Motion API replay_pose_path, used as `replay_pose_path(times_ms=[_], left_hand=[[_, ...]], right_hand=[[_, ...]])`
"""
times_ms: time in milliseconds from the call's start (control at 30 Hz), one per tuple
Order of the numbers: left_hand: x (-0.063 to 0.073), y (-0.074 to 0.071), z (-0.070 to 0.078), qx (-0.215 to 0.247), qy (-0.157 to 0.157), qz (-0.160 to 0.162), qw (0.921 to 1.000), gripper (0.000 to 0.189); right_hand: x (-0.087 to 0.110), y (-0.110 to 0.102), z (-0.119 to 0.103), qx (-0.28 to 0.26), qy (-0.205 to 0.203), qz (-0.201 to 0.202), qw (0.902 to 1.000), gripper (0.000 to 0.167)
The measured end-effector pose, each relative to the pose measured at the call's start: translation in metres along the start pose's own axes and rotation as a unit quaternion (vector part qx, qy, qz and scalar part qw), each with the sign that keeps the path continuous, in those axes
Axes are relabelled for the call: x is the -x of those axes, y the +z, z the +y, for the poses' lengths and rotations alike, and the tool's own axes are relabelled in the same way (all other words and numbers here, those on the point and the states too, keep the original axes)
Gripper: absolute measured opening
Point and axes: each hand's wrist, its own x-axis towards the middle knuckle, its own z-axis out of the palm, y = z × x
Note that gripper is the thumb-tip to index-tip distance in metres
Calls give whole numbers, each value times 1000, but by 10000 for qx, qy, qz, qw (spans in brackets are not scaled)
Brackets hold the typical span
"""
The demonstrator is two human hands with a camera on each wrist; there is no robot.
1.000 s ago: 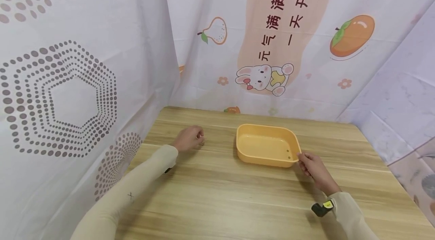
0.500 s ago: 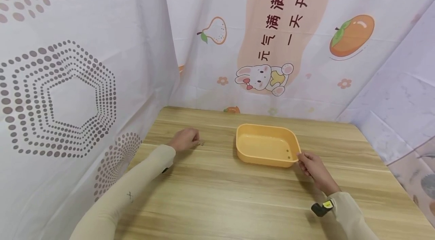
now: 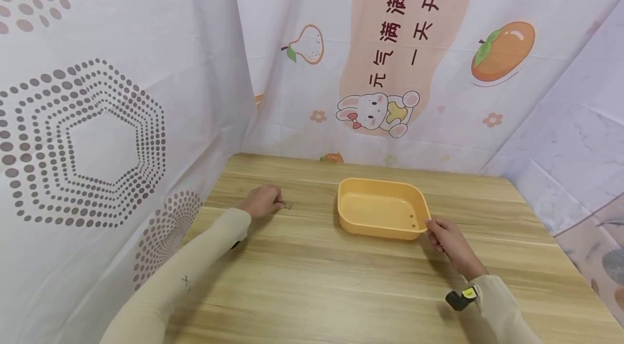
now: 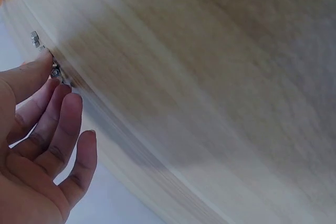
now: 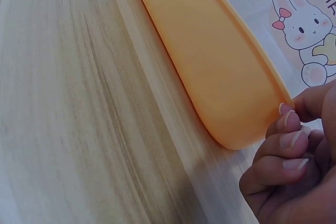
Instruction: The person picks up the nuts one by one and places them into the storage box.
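The left hand (image 3: 263,201) is low over the left part of the table, thumb and bent fingers at a little group of small metal nuts (image 3: 290,206). Its thumb and fingertips pinch one nut (image 4: 55,72) in the left wrist view; another nut (image 4: 35,38) lies just beyond the thumb. On the right, a yellow-orange plastic basin (image 3: 380,231) rests on the table. My right hand (image 3: 449,241) pinches its near right corner at the rim, thumb and index finger on the edge, the other fingers curled below. Two small dark round pieces (image 3: 412,221) are inside the basin.
The wood-grain table (image 3: 312,290) ends at a printed curtain (image 3: 292,132) behind and a dotted white curtain (image 3: 195,89) on the left. A dark device with a yellow label (image 3: 462,298) is on the right wrist.
The left hand has drawn slightly left and its fingers have come in on the nuts, more of which now show beside it. The right hand and basin have stayed put.
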Motion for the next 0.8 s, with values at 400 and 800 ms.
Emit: replay_pose_path(times_ms=[400, 800], left_hand=[[1, -1, 1, -175, -142, 22, 9997, 9], [1, 1, -1, -175, -103, 45, 9998, 7]], right_hand=[[0, -1, 1, -15, -13, -28, 10000, 40], [2, -1, -2, 22, 25, -49, 10000, 47]])
